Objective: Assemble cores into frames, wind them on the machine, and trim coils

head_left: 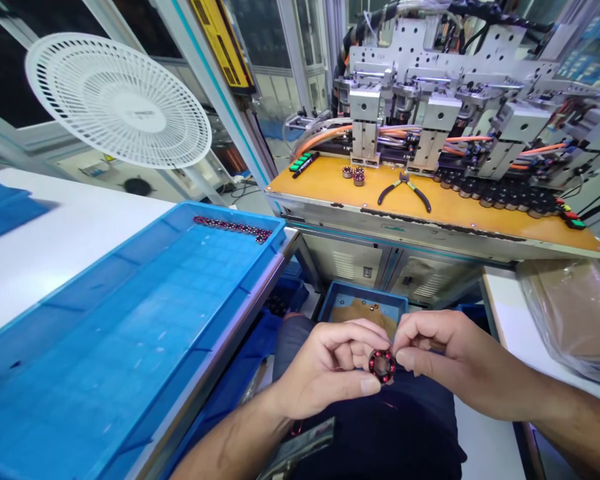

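Note:
My left hand (330, 363) grips a small ring-shaped motor stator (381, 366) with red wire windings, thumb below and fingers behind it. The stator's open face is turned towards me, above my lap. Close against its right edge, my right hand (437, 350) has thumb and forefinger pinched together. Whether a fine wire end lies in that pinch is too small to see.
A long blue tray (145, 320) on the left table holds a row of stators (230, 227) at its far end. Pliers (405, 191) and more stators (359, 177) lie on the orange machine bench (320, 190). Below stands a small blue bin (330, 303). A white fan (120, 100) stands left.

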`<state>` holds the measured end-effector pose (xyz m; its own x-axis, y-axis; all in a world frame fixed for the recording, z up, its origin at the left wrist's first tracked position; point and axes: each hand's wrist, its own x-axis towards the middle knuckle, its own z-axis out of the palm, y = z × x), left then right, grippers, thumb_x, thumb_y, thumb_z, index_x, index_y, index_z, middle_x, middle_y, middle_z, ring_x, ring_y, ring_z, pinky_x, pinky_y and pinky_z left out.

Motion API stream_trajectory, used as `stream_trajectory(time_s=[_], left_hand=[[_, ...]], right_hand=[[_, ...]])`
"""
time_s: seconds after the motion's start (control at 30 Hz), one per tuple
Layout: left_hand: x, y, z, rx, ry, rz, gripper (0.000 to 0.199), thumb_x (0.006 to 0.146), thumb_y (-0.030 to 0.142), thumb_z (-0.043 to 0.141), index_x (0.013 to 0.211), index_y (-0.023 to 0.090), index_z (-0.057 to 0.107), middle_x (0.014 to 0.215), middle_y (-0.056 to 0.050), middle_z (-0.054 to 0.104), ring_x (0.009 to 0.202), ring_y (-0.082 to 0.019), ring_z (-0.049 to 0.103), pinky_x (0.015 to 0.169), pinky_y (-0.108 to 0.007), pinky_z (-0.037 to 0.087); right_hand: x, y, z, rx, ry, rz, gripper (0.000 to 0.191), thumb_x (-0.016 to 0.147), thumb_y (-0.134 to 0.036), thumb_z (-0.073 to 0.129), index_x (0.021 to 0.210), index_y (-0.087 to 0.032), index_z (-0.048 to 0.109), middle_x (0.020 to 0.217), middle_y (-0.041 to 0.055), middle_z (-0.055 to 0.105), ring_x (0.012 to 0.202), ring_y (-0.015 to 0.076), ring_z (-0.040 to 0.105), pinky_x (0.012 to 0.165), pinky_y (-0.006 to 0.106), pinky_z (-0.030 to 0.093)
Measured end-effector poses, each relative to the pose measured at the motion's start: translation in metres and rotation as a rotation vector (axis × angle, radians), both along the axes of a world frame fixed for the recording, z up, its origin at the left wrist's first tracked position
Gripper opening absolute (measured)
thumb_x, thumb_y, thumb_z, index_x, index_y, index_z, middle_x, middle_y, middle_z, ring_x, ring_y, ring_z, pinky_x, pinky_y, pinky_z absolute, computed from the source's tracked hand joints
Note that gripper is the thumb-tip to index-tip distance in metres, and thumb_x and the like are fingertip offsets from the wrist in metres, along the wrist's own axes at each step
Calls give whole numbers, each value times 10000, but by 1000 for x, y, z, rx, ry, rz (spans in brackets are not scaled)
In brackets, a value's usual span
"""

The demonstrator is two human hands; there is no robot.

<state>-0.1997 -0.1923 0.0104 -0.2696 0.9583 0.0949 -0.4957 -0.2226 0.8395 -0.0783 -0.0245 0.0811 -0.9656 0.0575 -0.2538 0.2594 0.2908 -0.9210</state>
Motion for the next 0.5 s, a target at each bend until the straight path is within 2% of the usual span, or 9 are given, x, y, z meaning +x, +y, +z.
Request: stream_trajectory(time_s=[0.3,0.43,0.5], left_hand=[[1,5,-5,81,-39,10,376,693,107,827,1045,228,774,1032,-39,580,738,-57,619,698,-169,524],[2,5,-5,90,3,19,364,680,101,833,1021,213,775,1004,-37,573,739,-61,607,706,-177,526],[2,5,-4,91,30,33,330,670,107,841,982,193,775,983,-39,578,725,-67,606,705,-192,534]], right_hand=[[8,-4,-8,-4,116,-11,131,914,-209,577,805,-186,646,739,-47,610,665,64,502,601,187,372],[11,-7,-4,52,155,-14,153,929,-215,565,792,-190,626,722,-47,605,670,69,520,623,188,399],[16,-5,-2,116,173,42,160,947,-225,554,802,-194,617,738,-43,610,675,70,538,634,188,417]])
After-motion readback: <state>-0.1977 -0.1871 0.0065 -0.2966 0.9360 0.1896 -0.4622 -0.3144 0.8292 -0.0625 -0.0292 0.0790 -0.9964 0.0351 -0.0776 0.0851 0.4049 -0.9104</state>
